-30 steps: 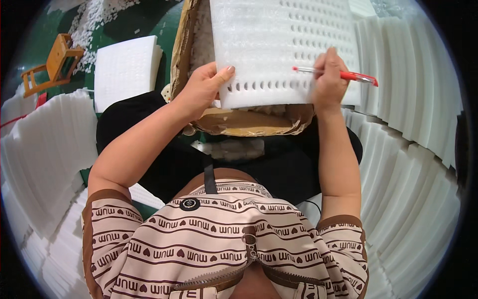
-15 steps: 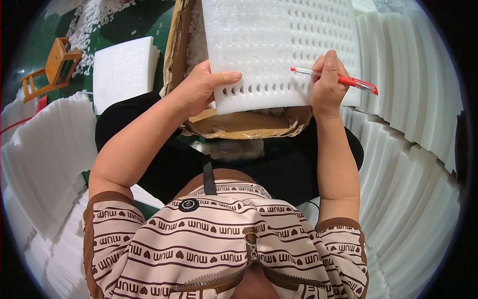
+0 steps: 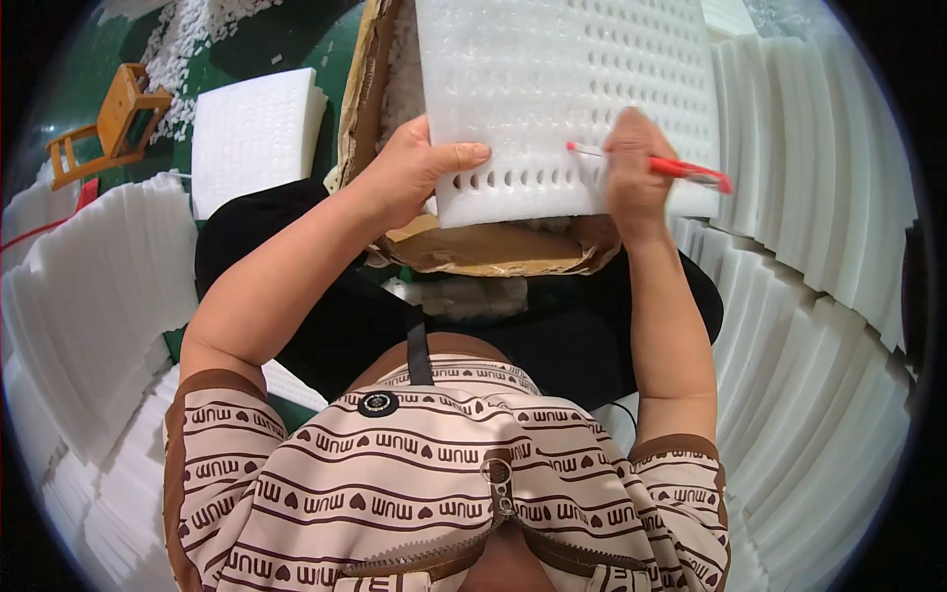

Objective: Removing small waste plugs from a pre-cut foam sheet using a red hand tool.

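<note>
A white foam sheet (image 3: 523, 109) with rows of round cut holes lies tilted over a cardboard box (image 3: 483, 252). Its left edge is gripped by my left hand (image 3: 419, 173), thumb on top and the other fingers hidden beneath. My right hand (image 3: 636, 178), slightly blurred, is closed around a red pen (image 3: 681, 170) with a clear barrel, over the sheet's right part. The pen's red-tipped end points left, above the foam. Open dark holes show along the near row; most holes farther up look pale, partly filled or cut as crescents.
Tall stacks of white foam sheets (image 3: 789, 158) stand to my right, with more stacks (image 3: 109, 306) at the left. A foam block (image 3: 252, 138) lies on the green floor beside a small wooden chair (image 3: 118, 118). White foam bits (image 3: 192, 39) are scattered at the far left.
My right hand and the pen have shifted slightly left across the sheet, now blurred. The whole view has moved a little; my left hand keeps its hold on the foam.
</note>
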Demonstrator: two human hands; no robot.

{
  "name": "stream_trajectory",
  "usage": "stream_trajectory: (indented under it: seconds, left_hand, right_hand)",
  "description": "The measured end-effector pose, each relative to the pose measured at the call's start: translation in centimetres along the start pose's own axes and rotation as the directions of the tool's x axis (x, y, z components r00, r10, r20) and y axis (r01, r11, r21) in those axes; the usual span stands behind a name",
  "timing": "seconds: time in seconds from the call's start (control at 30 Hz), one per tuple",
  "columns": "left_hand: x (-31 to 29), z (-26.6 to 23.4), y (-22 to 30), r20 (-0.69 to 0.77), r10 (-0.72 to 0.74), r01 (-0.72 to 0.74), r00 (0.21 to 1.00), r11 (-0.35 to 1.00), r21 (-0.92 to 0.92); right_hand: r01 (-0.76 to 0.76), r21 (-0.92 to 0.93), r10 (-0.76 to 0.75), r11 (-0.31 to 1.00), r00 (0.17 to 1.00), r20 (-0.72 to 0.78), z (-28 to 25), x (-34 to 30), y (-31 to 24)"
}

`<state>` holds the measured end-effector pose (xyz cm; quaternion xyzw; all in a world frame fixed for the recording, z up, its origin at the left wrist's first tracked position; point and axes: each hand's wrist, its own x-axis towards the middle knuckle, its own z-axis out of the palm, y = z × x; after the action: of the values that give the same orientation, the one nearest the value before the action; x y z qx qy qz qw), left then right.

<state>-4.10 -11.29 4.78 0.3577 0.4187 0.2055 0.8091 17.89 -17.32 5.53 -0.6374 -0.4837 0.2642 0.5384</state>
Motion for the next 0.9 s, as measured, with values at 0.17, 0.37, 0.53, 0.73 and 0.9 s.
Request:
stream_trajectory:
  seconds: [0.17, 0.37, 0.53, 0.73, 0.9]
  left_hand:
    - [-0.2, 0.1, -0.1, 0.061, 0.089, -0.092, 0.994, 0.994, 0.059]
    - [-0.1, 0.0, -0.1, 0.035, 0.054, -0.055, 0.998, 0.998, 0.036]
    - [-0.1, 0.2, -0.1, 0.046, 0.060, -0.062, 0.997, 0.998, 0.032]
    - [-0.3, 0.7, 0.3, 0.013, 0.034, -0.034, 0.999, 0.999, 0.001]
    - [-0.5, 0.9, 0.4, 0.030, 0.047, -0.048, 0.998, 0.998, 0.030]
  right_hand:
    - [0.311, -0.427, -0.260, 0.849, 0.950, 0.175, 1.2, -0.2, 0.2]
    - [0.121, -0.086, -0.112, 0.989, 0.988, 0.103, 1.3, -0.4, -0.5]
    - [0.213, -0.164, -0.189, 0.963, 0.970, 0.152, 1.6, -0.3, -0.7]
    - [0.207, -0.131, -0.187, 0.969, 0.971, 0.151, 1.9, -0.3, -0.8]
    - [0.240, -0.156, -0.203, 0.958, 0.954, 0.219, 2.6, -0.3, -0.7]
